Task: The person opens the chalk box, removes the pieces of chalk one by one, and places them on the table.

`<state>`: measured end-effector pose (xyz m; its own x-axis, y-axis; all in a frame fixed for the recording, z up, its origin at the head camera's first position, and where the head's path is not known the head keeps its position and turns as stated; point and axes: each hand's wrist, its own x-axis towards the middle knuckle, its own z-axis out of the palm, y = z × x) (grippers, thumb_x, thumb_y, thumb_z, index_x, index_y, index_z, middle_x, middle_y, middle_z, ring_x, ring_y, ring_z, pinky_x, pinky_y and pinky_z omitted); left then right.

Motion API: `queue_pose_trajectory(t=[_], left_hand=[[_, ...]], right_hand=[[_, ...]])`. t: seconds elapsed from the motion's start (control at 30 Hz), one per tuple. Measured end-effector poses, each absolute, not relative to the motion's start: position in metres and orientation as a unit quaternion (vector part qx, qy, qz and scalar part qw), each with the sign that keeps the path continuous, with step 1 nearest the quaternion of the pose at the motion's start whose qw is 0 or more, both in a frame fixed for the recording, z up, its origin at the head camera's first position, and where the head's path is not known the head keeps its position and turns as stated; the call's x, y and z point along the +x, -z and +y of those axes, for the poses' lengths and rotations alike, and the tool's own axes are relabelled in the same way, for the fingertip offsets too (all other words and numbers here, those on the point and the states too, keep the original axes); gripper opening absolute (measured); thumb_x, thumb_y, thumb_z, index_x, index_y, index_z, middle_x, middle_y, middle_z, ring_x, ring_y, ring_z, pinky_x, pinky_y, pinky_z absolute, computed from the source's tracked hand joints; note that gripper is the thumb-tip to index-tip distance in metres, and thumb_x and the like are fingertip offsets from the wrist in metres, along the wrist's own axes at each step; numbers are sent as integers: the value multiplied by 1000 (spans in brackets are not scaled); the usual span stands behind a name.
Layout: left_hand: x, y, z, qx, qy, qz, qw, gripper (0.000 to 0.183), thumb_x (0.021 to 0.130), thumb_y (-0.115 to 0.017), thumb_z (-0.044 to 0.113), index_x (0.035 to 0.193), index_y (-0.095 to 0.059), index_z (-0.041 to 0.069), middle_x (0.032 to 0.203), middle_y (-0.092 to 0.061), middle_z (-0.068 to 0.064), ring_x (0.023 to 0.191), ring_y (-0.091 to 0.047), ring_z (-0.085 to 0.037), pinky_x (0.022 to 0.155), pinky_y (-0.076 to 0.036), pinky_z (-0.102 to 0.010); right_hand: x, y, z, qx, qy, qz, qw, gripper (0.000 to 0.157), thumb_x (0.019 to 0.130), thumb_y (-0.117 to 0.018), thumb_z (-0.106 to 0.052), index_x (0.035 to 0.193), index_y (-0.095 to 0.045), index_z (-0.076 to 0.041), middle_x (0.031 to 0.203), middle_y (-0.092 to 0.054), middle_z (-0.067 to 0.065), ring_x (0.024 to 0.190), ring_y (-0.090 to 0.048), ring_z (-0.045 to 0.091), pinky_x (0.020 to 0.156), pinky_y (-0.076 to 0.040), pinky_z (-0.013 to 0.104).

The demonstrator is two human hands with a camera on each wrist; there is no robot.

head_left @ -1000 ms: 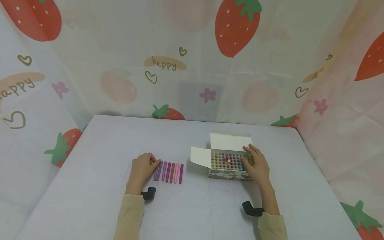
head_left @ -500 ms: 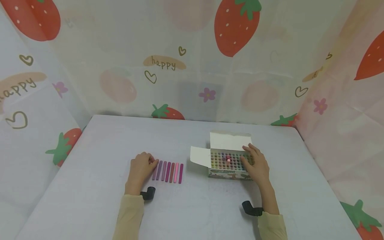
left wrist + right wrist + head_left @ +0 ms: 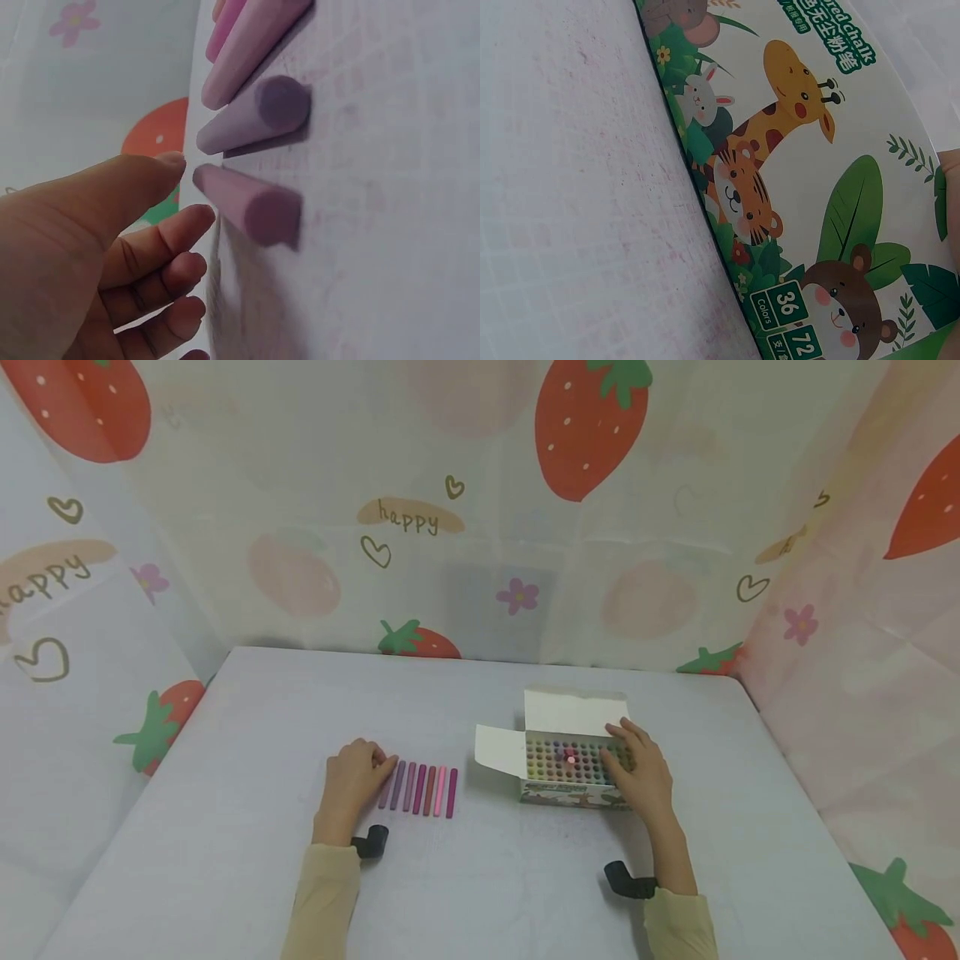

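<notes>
In the head view my left hand (image 3: 356, 781) is at the left end of a row of several chalk sticks in purple, pink and brown. The left wrist view shows its thumb and index finger parted near the far end of the leftmost mauve chalk stick (image 3: 251, 206), seemingly not gripping it. A greyish-purple chalk stick (image 3: 259, 112) lies beside it. My right hand (image 3: 643, 774) rests on the right side of an opened chalk box (image 3: 573, 796), fingers extended over its rim and chalk tops. Most of that hand is outside the right wrist view.
The box's back lid (image 3: 576, 712) stands raised and its left flap (image 3: 501, 751) folds outward. One pink chalk stick (image 3: 571, 760) shows brighter among the tips in the box. A white cloth with faint pink chalk marks covers the table (image 3: 495, 885). Strawberry-print curtains (image 3: 322, 460) surround it.
The leftmost chalk stick has shifted slightly left, widening its gap from the neighbouring one. My left hand moved a little left with it. The right hand and the box stay put.
</notes>
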<state>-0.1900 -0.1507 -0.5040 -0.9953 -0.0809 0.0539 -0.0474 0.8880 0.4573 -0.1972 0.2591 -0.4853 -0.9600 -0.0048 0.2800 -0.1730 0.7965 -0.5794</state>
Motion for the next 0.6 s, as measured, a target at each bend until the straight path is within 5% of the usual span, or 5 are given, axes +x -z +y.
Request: queue_pose_trajectory(t=[0.6], left_hand=[[-192, 476, -124, -38, 250, -961, 109, 20, 87, -64, 29, 99, -64, 13, 86, -61, -4, 81, -55, -23, 72, -41, -45]], right_hand=[[-198, 487, 259, 58, -315, -936, 145, 42, 89, -61, -28, 127, -54, -12, 142, -40, 13, 124, -40, 40, 92, -32, 62]])
